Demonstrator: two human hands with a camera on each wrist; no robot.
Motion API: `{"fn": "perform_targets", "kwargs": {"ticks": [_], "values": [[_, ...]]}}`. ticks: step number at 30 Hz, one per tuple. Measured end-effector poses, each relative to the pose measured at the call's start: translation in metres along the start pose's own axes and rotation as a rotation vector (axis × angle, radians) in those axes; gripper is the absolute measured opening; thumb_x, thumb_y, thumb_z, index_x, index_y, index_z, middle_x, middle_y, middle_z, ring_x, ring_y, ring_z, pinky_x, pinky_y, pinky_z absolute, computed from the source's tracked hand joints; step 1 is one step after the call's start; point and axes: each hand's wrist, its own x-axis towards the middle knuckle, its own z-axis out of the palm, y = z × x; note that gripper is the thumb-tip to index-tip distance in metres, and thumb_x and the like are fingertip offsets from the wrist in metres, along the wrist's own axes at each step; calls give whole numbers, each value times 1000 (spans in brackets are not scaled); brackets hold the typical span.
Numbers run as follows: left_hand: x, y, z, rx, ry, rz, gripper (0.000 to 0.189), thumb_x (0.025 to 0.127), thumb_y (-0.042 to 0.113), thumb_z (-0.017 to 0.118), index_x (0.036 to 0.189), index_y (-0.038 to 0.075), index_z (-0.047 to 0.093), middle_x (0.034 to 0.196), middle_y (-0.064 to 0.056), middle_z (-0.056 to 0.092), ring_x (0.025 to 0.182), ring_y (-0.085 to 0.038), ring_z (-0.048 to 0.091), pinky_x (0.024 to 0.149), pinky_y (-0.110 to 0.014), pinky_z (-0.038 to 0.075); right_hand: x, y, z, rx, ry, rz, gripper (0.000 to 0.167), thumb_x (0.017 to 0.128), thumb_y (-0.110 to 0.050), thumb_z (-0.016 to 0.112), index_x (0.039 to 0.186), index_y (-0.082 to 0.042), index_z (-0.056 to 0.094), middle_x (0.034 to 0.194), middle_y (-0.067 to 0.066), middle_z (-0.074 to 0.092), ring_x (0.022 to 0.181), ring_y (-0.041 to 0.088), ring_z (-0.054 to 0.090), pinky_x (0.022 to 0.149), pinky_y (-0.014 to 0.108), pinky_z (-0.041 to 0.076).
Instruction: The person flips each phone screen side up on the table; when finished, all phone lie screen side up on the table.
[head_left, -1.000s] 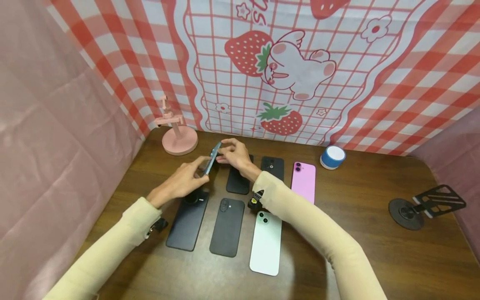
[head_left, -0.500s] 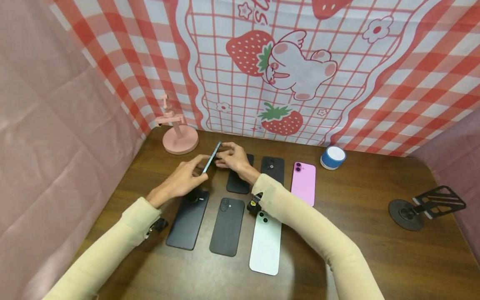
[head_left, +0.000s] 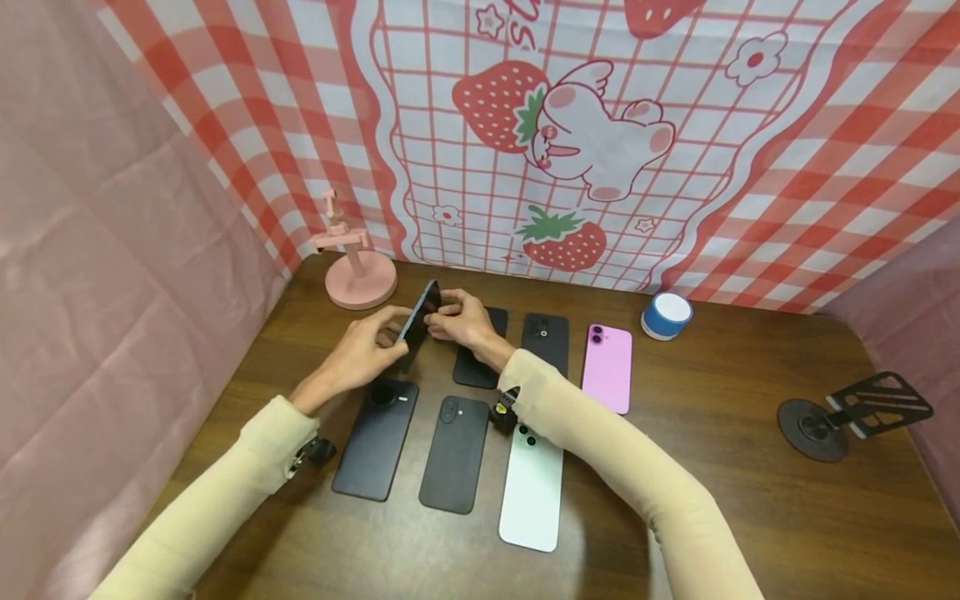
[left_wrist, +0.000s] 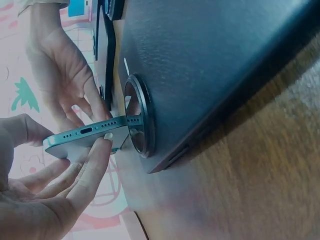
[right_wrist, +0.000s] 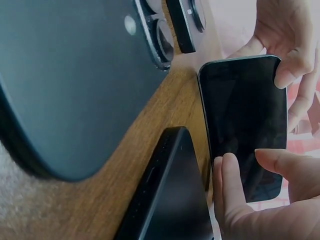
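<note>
A smartphone with a thin light-blue frame (head_left: 422,310) stands tilted on its edge in the head view. My left hand (head_left: 367,344) grips its near end, which has the charging port; in the right wrist view the thumb (right_wrist: 287,75) lies on the dark screen (right_wrist: 243,107). My right hand (head_left: 463,322) is on the screen side. Its thumb and two fingertips overlap the lower part of the screen, spaced apart, with nothing between them. Close below the left hand a dark phone (head_left: 377,446) lies face down, its round camera ring (left_wrist: 140,115) beside the held phone's corner.
Further phones lie face down: grey (head_left: 455,458), pale green (head_left: 529,500), pink (head_left: 607,367) and black ones (head_left: 547,337). A pink phone stand (head_left: 360,279) is back left. A blue speaker-like cylinder (head_left: 666,317) and a black folding stand (head_left: 817,427) are on the right.
The held phone has turned from nearly edge-on, so its dark screen now shows in the head view. Both hands have shifted slightly with it; the phones on the table have stayed put.
</note>
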Motion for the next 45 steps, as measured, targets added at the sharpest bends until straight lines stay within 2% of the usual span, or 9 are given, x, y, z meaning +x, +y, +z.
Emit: {"fn": "perform_targets", "kwargs": {"ticks": [8, 16, 24, 29, 33, 37, 40, 42, 45], "values": [[-1, -1, -3, -101, 3, -23, 51, 96, -3, 60, 147, -4, 52, 125, -32, 65, 95, -40, 75, 68, -31, 62, -3, 1, 1, -91, -10, -4, 76, 92, -8, 78, 158, -6, 41, 145, 26, 55, 111, 39, 74, 86, 34, 63], [-3, -2, -5, 22, 58, -55, 51, 95, -1, 59, 146, -6, 55, 121, -24, 59, 105, -37, 70, 80, -28, 55, -2, 1, 5, -198, 34, -9, 84, 88, -17, 85, 158, -6, 41, 145, 23, 56, 99, 33, 78, 79, 30, 64], [-5, -7, -8, 7, 69, -65, 50, 94, -4, 61, 144, -6, 56, 116, -24, 60, 102, -36, 70, 80, -26, 52, 0, 1, 5, -325, 58, -22, 87, 84, -19, 89, 157, -7, 44, 142, 21, 60, 90, 27, 79, 76, 29, 63], [-4, -12, -8, -20, 60, -88, 50, 93, -5, 62, 143, -7, 56, 114, -24, 61, 99, -34, 70, 75, -19, 51, 1, -1, 5, -354, 53, -10, 89, 81, -17, 91, 157, -7, 45, 137, 23, 61, 96, 32, 78, 79, 32, 63], [-3, -16, -8, -39, 50, -105, 50, 92, -5, 63, 141, -9, 56, 113, -25, 62, 98, -33, 70, 73, -15, 50, 0, -4, 6, -435, 64, -19, 91, 79, -20, 93, 157, -7, 45, 135, 21, 64, 107, 33, 74, 85, 33, 62], [-2, -20, -10, -90, 15, -146, 50, 92, -6, 61, 141, -11, 54, 115, -27, 62, 102, -34, 69, 74, -14, 49, 0, -6, 7, -455, 70, -14, 92, 79, -17, 93, 156, -8, 45, 134, 20, 65, 103, 31, 76, 86, 34, 62], [-2, -23, -10, -106, -8, -168, 51, 92, -5, 61, 142, -12, 53, 118, -29, 62, 105, -37, 68, 76, -16, 50, 0, -6, 8, -451, 73, -6, 91, 79, -14, 93, 156, -8, 45, 134, 20, 65, 96, 29, 78, 82, 32, 63], [-2, -25, -9, -96, -16, -174, 51, 92, -4, 61, 142, -11, 53, 119, -29, 62, 107, -39, 69, 77, -18, 51, 0, -6, 8, -463, 79, -6, 91, 78, -14, 93, 155, -8, 45, 134, 19, 65, 97, 29, 77, 82, 32, 63], [-1, -27, -8, -70, -19, -175, 51, 92, -3, 62, 142, -11, 54, 119, -29, 62, 108, -41, 70, 81, -24, 53, -1, -5, 9, -498, 95, -15, 91, 77, -14, 94, 154, -8, 47, 131, 18, 67, 106, 31, 73, 89, 36, 61]]}}
